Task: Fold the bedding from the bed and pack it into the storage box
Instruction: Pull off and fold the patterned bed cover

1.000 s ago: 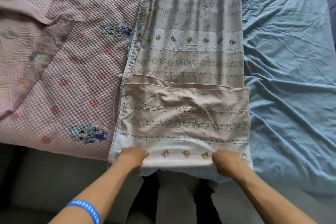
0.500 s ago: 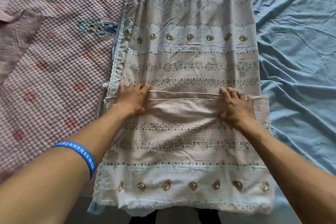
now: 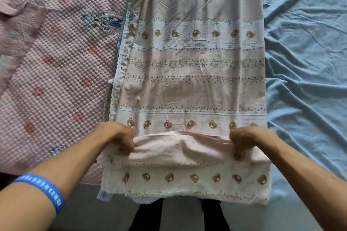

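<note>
Lying lengthwise down the bed, the bear-print sheet (image 3: 193, 73) looks thin, light and limp, so it should be taken at both side edges of the near fold. Left hand (image 3: 120, 137) and right hand (image 3: 244, 141) each pinch that bunched fold. Compared with 0.5 s ago, when they pressed flat farther up, both hands have drawn back and curled. Quilted pink blanket (image 3: 56, 62) lies left, blue bedsheet (image 3: 308, 62) right.

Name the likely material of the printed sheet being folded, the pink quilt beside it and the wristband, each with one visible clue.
Printed sheet: thin woven fabric, probably cotton; matte, fine creases.
Pink quilt: padded textile; raised bubble texture.
Wristband: likely silicone; smooth blue band on the left arm.
</note>
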